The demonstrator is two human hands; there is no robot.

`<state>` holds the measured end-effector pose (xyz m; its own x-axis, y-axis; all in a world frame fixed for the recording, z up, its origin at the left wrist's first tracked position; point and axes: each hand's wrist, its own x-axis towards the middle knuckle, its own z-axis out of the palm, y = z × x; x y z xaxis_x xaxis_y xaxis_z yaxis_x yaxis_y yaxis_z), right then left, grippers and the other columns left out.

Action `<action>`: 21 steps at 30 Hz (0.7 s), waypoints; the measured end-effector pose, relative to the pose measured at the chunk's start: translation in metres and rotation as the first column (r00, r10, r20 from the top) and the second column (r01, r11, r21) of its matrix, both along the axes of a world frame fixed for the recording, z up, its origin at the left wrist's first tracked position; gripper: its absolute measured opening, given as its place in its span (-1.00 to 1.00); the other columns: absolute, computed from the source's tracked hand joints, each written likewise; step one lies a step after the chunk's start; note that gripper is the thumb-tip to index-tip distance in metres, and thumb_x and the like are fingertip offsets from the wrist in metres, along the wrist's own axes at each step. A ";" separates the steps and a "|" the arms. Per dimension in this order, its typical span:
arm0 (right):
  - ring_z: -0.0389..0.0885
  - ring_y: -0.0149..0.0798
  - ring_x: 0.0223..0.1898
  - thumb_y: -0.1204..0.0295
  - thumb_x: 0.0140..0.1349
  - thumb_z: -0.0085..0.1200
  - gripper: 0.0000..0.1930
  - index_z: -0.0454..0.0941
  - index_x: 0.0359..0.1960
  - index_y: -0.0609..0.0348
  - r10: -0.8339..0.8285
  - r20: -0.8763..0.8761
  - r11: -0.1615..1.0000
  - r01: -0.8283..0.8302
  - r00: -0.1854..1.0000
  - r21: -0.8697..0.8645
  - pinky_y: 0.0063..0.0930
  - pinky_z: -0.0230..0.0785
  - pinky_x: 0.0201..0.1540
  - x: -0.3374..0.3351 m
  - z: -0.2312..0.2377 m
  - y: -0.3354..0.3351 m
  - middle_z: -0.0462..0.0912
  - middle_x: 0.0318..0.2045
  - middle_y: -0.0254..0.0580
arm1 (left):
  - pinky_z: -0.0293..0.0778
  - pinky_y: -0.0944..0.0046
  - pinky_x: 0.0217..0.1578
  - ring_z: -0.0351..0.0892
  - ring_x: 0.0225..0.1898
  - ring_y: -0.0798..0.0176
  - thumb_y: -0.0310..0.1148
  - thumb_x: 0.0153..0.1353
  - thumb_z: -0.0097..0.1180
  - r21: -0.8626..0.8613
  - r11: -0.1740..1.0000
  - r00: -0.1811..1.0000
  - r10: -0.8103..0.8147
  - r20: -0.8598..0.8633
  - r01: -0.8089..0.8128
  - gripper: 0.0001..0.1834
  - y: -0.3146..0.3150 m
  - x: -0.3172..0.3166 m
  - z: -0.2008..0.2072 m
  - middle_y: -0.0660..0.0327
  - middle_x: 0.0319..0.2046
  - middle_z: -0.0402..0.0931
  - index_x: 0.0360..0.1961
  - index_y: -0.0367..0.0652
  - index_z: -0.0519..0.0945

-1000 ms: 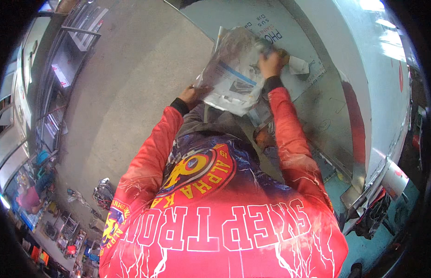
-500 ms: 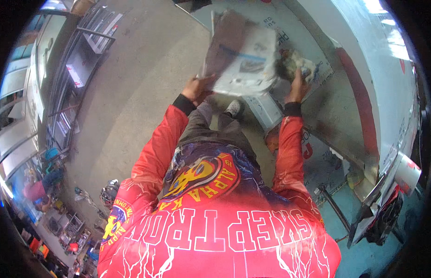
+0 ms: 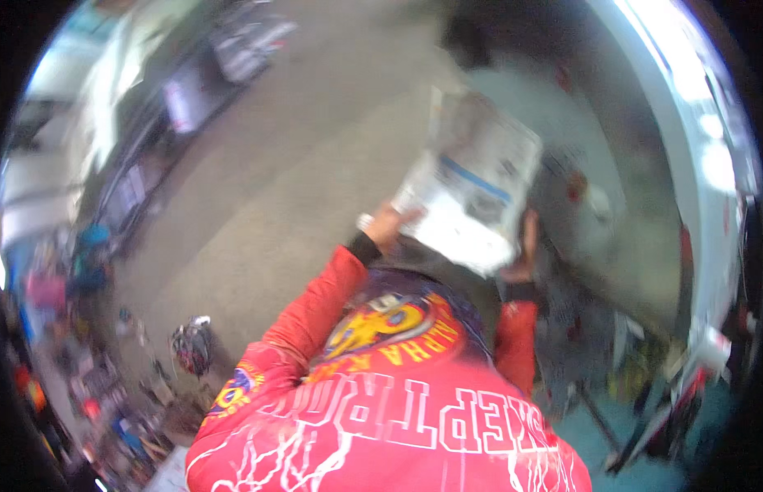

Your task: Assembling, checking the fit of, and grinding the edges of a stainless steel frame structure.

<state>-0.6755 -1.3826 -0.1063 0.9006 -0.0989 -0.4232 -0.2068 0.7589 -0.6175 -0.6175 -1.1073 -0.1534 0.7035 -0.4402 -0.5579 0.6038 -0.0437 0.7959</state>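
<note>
A flat white printed package [image 3: 472,205] with a blue stripe, creased and a little blurred, is held out in front of my body. My left hand [image 3: 386,228] is closed on its left edge, thumb on the near face. At the package's right edge is my right hand [image 3: 526,250], fingers upright along its side and closed on it. Beyond the right hand, a small whitish blurred thing [image 3: 596,202] shows over the pale sheet area; its kind is unclear.
Bare concrete floor [image 3: 275,164] stretches ahead and left. Blurred metal frames and panels [image 3: 185,98] line the left side. A dark bundle [image 3: 193,346] lies near my left. A tall pale panel [image 3: 685,148] curves along the right, with dark poles and sheets [image 3: 669,410] at lower right.
The package has swung right and nearer to me. My right hand, earlier holding a crumpled whitish cloth, is now at the package's right edge. The view has shifted and blurred.
</note>
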 end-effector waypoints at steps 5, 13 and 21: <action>0.58 -0.25 -0.10 0.07 0.26 -0.01 -0.44 0.31 0.14 0.23 0.280 -0.284 0.923 -0.339 0.917 -0.183 -0.38 0.45 -0.09 0.053 0.030 0.002 0.49 0.02 -0.14 | 0.33 0.30 0.05 0.43 -0.01 0.33 -0.29 0.12 0.23 -0.100 0.983 0.969 0.172 0.178 -0.156 -0.44 0.012 -0.016 0.043 0.20 -0.05 0.50 0.13 -0.24 0.39; 0.56 -0.30 -0.17 0.56 0.11 0.15 -0.58 0.38 0.04 0.26 0.581 0.087 0.770 -0.512 0.809 -0.380 -0.42 0.44 -0.10 0.130 0.045 0.018 0.56 -0.15 -0.22 | 0.24 0.27 0.15 0.35 0.12 0.24 -0.23 0.15 0.19 -0.450 0.767 0.832 0.548 0.086 -0.458 -0.25 0.037 -0.047 0.091 0.09 0.13 0.34 0.27 -0.32 0.15; 0.53 -0.46 -0.26 0.54 0.12 0.17 -0.67 0.45 -0.06 0.29 0.857 0.304 0.512 -0.620 0.416 -0.595 -0.54 0.41 -0.19 0.161 0.079 0.027 0.58 -0.23 -0.30 | 0.45 0.27 -0.06 0.52 -0.07 0.26 -0.31 0.13 0.21 -0.217 0.712 0.642 0.698 0.317 -0.667 -0.47 0.021 -0.040 0.095 0.15 -0.07 0.52 0.09 -0.30 0.39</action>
